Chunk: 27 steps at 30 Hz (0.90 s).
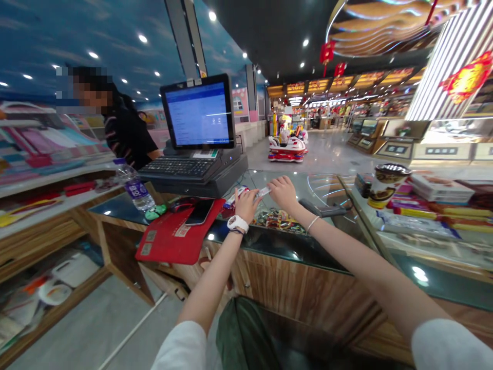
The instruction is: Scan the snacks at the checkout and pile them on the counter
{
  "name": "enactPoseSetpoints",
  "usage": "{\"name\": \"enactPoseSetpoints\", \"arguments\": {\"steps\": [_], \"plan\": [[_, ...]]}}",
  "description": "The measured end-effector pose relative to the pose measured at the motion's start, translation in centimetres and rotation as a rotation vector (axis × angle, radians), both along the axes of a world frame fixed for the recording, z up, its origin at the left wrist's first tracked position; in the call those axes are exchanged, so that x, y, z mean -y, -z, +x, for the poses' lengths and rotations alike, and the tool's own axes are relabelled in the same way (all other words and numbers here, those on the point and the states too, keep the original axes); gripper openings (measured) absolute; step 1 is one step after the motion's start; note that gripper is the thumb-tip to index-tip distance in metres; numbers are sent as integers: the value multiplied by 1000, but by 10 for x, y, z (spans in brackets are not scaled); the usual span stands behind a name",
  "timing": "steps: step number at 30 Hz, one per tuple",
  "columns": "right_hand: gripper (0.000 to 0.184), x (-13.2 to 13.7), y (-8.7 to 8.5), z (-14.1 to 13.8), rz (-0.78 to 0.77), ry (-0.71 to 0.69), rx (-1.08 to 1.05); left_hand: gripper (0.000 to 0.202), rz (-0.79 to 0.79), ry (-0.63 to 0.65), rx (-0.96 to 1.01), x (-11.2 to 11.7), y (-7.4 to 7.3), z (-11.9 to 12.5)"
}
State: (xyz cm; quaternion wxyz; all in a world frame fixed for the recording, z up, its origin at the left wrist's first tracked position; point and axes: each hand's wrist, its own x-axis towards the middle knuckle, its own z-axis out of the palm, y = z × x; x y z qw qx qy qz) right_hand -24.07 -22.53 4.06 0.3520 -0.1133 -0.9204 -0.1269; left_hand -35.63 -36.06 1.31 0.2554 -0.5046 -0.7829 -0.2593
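Observation:
Over the glass counter top, my left hand (246, 204) and my right hand (283, 192) meet at a small clear plastic piece (264, 192). Fingers of both hands are closed on its two ends; its exact kind is too small to tell. A white watch (238, 224) is on my left wrist and a thin bracelet (313, 224) on my right. Small wrapped items (279, 220) show beneath and between my hands. Left of my left hand, a dark phone (200, 212) lies on a red mat (169, 239).
A computer monitor (199, 114) and keyboard (179, 167) stand at the back left, beside a water bottle (136, 190). A black scanner-like handle (327, 209) is right of my right hand. Farther right are a lidded cup (386, 186) and packets. A person (129, 131) stands behind the monitor.

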Motion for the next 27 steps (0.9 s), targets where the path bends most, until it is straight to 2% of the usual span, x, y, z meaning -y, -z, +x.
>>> {"name": "enactPoseSetpoints", "arguments": {"steps": [7, 12, 17, 22, 27], "plan": [[20, -25, 2, 53, -33, -64, -72, 31, -15, 173, -153, -17, -13, 15], [25, -54, 2, 92, -102, -149, -136, 32, 2, 269, -251, -38, -25, 37], [22, -81, 7, 128, -135, -142, -217, 34, 39, 364, -303, -64, -28, 63], [20, -98, 14, 149, -143, -78, -312, 36, 59, 443, -335, -94, -31, 86], [18, -108, 17, 154, -137, -2, -380, 31, 83, 492, -363, -122, -34, 96]]}}
